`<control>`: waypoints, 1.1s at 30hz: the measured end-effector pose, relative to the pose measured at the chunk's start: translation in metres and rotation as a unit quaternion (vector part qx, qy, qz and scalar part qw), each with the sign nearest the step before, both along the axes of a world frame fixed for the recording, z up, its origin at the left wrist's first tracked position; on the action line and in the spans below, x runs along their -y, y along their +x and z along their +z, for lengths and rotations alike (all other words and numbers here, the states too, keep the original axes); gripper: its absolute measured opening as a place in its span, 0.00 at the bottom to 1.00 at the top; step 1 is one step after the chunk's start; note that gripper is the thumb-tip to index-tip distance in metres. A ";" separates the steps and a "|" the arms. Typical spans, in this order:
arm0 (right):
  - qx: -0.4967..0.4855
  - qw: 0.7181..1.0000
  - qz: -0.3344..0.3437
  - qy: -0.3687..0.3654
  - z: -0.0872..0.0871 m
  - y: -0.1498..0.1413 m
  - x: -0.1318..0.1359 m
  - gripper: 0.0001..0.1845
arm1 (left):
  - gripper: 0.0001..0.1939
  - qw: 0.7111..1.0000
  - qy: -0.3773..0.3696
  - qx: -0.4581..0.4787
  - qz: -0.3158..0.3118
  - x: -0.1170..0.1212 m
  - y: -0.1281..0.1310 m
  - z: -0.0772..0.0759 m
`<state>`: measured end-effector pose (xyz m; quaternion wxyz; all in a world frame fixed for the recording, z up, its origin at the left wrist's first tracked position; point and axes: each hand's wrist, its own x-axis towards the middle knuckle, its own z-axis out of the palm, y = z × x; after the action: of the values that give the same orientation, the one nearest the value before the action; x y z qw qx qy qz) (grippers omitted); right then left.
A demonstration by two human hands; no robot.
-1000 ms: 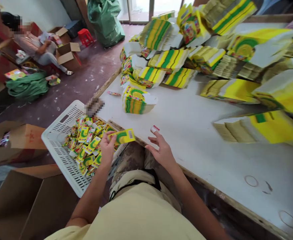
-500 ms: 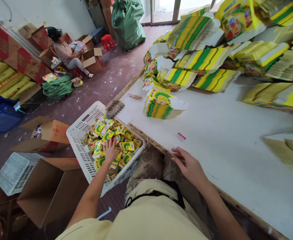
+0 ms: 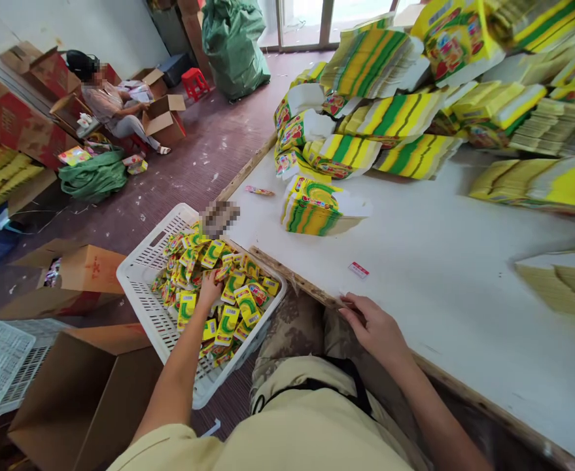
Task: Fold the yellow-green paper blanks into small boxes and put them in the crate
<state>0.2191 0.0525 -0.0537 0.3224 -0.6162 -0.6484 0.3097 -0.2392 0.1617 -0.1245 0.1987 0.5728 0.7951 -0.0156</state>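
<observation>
My left hand (image 3: pixel 210 288) reaches down into a white plastic basket (image 3: pixel 142 278) full of small yellow and green packets (image 3: pixel 227 325). Its fingers are sunk among the packets and mostly hidden, so whether they grip one does not show. My right hand (image 3: pixel 371 322) rests at the wooden edge of the white table (image 3: pixel 429 275), fingers loosely bent and apart from the thumb, with nothing in it. Just beyond it lies a small red and white label (image 3: pixel 358 270). A stack of flat yellow and green printed cartons (image 3: pixel 311 208) stands farther in on the table.
More carton stacks (image 3: pixel 395 118) are heaped along the table's far side. Left of the basket, an open cardboard box (image 3: pixel 71 386) and a pale crate (image 3: pixel 7 360) sit on the floor. A seated person (image 3: pixel 108 104) works beside boxes at the back left.
My left hand has gone deeper among the packets, its fingers now mostly covered, and several packets have shifted. The right hand stays at the table edge. The view has turned slightly.
</observation>
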 end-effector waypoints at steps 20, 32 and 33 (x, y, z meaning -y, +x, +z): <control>-0.308 0.934 -0.160 -0.090 0.025 -0.001 -0.032 0.25 | 0.39 0.912 0.108 0.389 0.070 -0.113 0.150 0.178; -0.394 0.873 -0.215 -0.190 0.082 0.011 -0.196 0.51 | 0.28 0.888 -0.061 0.431 0.148 -0.184 0.259 0.176; -0.398 0.869 -0.213 -0.204 0.082 0.010 -0.204 0.49 | 0.25 0.885 -0.065 0.435 0.152 -0.183 0.260 0.172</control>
<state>0.2288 0.2567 0.0280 0.4781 -0.6160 -0.2407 0.5780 0.0205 0.3451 0.0478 0.5611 0.3801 0.7035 0.2140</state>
